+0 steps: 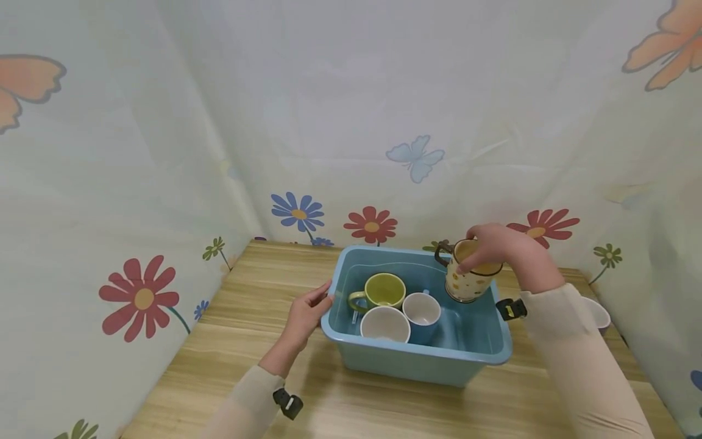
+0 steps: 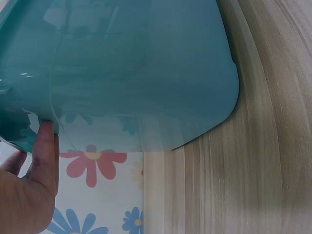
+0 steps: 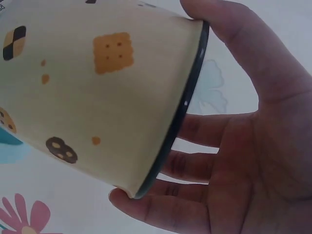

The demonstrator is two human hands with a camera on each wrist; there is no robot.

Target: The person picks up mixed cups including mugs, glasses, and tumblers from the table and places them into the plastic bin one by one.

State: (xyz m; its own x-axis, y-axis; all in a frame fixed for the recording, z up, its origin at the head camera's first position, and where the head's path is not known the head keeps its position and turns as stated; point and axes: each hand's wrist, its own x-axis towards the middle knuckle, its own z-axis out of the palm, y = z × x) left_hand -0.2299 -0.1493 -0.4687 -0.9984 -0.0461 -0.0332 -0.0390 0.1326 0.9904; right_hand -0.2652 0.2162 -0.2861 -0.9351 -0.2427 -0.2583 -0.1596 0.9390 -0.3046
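Observation:
My right hand (image 1: 492, 244) grips a cream mug (image 1: 466, 281) by its dark rim, fingers spread across the mouth. Cookie and cracker pictures decorate this mug, and its brown handle points left. It is over the right end of a blue plastic tub (image 1: 406, 361), its base below the tub's rim level. At the tub's left end, my left hand (image 1: 307, 314) holds the rim, with a finger against the outer wall in the left wrist view. Inside the tub stand a green mug (image 1: 386, 289), a white-lined cup (image 1: 386, 323) and a blue mug with a white inside (image 1: 421, 310).
Another white cup (image 1: 596, 313) stands on the wooden table (image 1: 274, 274) to the right, partly hidden by my right sleeve. A curtain (image 1: 351, 110) printed with flowers and butterflies hangs behind the table and along both sides.

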